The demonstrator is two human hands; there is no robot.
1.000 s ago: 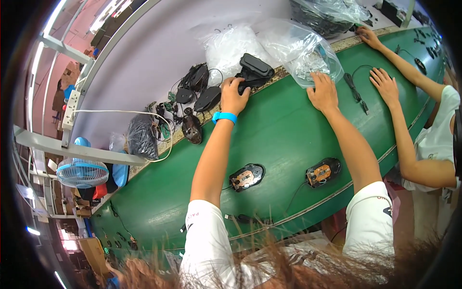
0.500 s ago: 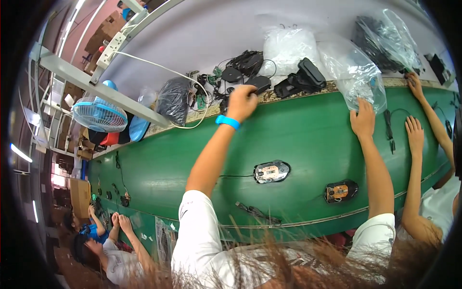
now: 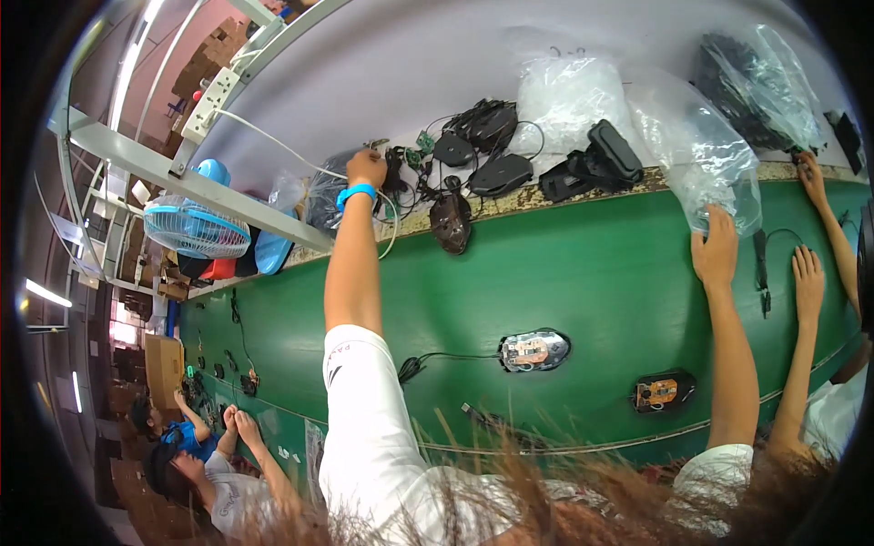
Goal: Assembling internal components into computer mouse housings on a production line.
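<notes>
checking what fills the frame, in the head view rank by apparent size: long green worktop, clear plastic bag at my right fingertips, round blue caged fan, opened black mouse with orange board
1. Green worktop
2. Clear plastic bag
3. Blue caged fan
4. Opened black mouse
Apparent size only; camera distances differ.

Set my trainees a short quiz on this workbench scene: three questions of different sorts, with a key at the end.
1. Multiple choice: which of these is nearest the person's right grip?
a) the fan
b) the clear bag
c) the power strip

2. True or false: the person's left grip, with a blue band at its wrist, is right by the dark bag.

3. Fill in the blank: the opened mouse with the orange board lies nearer the person's ____ forearm.

Key: 1. b; 2. true; 3. right.
</notes>
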